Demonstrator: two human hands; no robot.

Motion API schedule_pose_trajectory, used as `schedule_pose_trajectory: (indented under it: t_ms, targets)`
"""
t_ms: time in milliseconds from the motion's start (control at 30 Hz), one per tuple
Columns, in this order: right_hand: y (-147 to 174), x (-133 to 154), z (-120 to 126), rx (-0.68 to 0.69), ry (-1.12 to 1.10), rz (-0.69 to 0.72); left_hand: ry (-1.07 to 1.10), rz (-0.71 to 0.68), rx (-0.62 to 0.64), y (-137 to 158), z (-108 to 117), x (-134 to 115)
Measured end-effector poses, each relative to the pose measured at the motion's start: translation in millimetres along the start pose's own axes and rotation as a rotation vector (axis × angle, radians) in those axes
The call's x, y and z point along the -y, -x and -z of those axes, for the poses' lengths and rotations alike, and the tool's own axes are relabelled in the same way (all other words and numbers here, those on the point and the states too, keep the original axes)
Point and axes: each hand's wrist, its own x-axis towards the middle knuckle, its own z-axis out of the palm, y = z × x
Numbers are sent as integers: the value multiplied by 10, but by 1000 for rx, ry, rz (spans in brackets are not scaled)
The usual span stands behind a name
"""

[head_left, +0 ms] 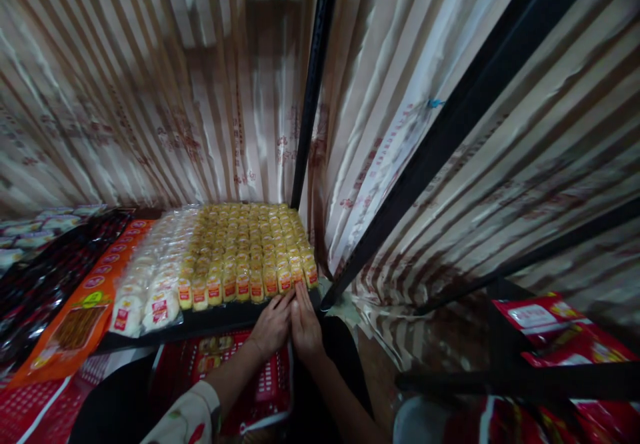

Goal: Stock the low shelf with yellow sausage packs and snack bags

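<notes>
Small yellow packaged cakes [243,251] with red-and-white labels stand in tight rows on a black shelf [220,321]. At the front right of these rows, my left hand [273,324] and my right hand [306,329] are side by side, almost touching. The right fingers are stretched out and close together, their tips against the front packs. My left fingers also reach forward, toward the same packs, and partly cover the labels. I see nothing held in either hand, though the undersides of the fingers are hidden.
White packaged buns [161,307], an orange snack pack [80,324] and dark wrapped packs [45,284] lie to the left. Below the shelf is a red basket [270,391]. A black post [425,144] slants up at right. Red packets [565,331] lie on another shelf.
</notes>
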Motion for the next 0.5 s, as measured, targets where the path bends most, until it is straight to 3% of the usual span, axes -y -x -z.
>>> schedule_pose_trajectory:
  t_ms: [267,500]
  targets:
    - [-76,62,89,59,28,-38,-104,-83,-51,-157,-109,70]
    - [-92,220,107,84,135,21,-265,-136,68,-168,-150,160]
